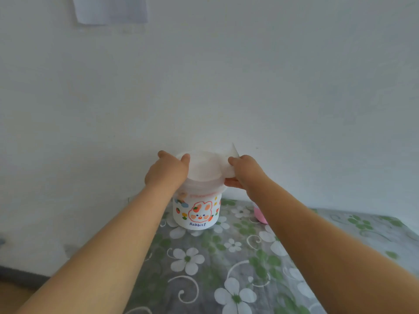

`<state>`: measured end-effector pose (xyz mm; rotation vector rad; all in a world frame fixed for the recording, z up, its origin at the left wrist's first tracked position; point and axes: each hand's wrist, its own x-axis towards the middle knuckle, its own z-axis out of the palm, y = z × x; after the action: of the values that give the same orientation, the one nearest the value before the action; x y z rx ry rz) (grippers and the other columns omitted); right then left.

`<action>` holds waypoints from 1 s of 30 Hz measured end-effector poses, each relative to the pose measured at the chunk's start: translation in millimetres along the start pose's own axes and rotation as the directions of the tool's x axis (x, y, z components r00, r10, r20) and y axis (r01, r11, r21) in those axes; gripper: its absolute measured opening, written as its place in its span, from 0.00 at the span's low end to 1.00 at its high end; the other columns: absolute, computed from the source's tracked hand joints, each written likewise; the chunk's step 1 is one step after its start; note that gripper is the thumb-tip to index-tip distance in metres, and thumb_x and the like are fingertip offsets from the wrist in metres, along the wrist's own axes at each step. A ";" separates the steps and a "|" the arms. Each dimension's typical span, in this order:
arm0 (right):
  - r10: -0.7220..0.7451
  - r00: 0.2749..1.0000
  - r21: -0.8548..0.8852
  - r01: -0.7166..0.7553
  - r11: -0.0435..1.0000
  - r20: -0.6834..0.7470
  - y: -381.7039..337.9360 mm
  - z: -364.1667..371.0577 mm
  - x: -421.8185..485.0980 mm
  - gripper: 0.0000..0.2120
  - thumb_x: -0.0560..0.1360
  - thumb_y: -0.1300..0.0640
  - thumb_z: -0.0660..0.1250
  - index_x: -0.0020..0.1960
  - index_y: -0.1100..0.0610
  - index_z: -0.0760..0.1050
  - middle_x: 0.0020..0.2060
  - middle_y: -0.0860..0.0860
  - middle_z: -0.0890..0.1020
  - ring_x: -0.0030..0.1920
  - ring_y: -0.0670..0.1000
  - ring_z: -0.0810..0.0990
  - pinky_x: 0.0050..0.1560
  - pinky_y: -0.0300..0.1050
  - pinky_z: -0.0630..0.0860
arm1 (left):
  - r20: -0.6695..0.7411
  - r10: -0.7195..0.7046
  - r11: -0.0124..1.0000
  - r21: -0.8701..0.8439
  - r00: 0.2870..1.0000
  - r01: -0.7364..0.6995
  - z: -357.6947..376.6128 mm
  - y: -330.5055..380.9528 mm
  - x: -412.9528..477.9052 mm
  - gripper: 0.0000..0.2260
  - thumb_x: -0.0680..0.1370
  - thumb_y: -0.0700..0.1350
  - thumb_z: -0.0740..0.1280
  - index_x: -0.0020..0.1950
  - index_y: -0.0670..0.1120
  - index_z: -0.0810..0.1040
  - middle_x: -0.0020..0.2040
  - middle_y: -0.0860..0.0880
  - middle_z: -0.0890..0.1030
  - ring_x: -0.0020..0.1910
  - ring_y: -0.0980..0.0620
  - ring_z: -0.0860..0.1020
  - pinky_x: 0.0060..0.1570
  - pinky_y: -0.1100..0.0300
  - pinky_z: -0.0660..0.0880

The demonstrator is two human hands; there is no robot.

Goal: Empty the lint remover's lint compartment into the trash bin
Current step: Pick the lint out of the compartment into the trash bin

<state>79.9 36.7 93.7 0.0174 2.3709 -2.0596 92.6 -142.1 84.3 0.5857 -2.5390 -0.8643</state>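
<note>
A small white trash bin [196,213] with a rabbit print stands on the table by the wall. Its white lid [204,169] sits tilted on top. My left hand [167,173] grips the lid's left rim, fingers curled over the edge. On the right rim, my right hand [243,172] pinches the lid together with a thin translucent flap [233,151] that sticks up. A pink object [259,215], perhaps the lint remover, shows just behind my right forearm, mostly hidden.
A grey tablecloth [204,264] with white flowers and green leaves covers the table. A pale wall [204,87] rises right behind the bin. The table's left edge runs diagonally under my left forearm, with floor beyond it.
</note>
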 end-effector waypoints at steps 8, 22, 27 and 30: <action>-0.066 0.998 -0.004 0.066 0.998 0.022 3.7 46.8 19.0 0.14 0.81 0.55 0.57 0.62 0.62 0.69 0.59 0.59 0.77 0.54 0.63 0.82 0.57 0.57 0.81 | 0.178 -0.130 0.812 -0.545 0.975 0.208 -21.3 -32.2 53.2 0.29 0.74 0.58 0.63 0.68 0.39 0.69 0.61 0.40 0.78 0.55 0.40 0.78 0.55 0.48 0.77; -0.136 0.987 -0.085 0.143 0.986 0.085 12.7 78.5 39.4 0.07 0.81 0.54 0.56 0.55 0.56 0.67 0.43 0.48 0.75 0.55 0.61 0.82 0.60 0.60 0.78 | 0.273 -0.123 0.704 -0.654 0.954 0.278 -6.5 -46.8 83.8 0.24 0.70 0.41 0.66 0.65 0.39 0.72 0.61 0.40 0.76 0.57 0.41 0.75 0.61 0.47 0.72; -0.146 0.983 -0.144 0.162 0.976 0.112 16.2 79.8 40.2 0.10 0.81 0.53 0.56 0.58 0.58 0.68 0.44 0.49 0.75 0.57 0.60 0.81 0.61 0.60 0.77 | 0.271 -0.108 0.715 -0.647 0.956 0.264 -2.8 -44.4 86.3 0.25 0.70 0.39 0.64 0.68 0.39 0.69 0.65 0.40 0.74 0.60 0.41 0.73 0.64 0.46 0.70; -0.136 0.984 -0.136 0.152 0.979 0.115 15.2 78.4 37.5 0.10 0.82 0.54 0.56 0.58 0.59 0.68 0.47 0.52 0.77 0.56 0.60 0.81 0.61 0.59 0.78 | 0.246 -0.126 0.742 -0.620 0.961 0.256 -1.9 -41.3 83.4 0.24 0.72 0.40 0.63 0.68 0.40 0.69 0.61 0.42 0.74 0.58 0.40 0.73 0.56 0.50 0.72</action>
<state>42.0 -38.5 67.4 -0.2639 2.5176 -1.8844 34.6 -214.6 78.2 0.5519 -2.1199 -1.8474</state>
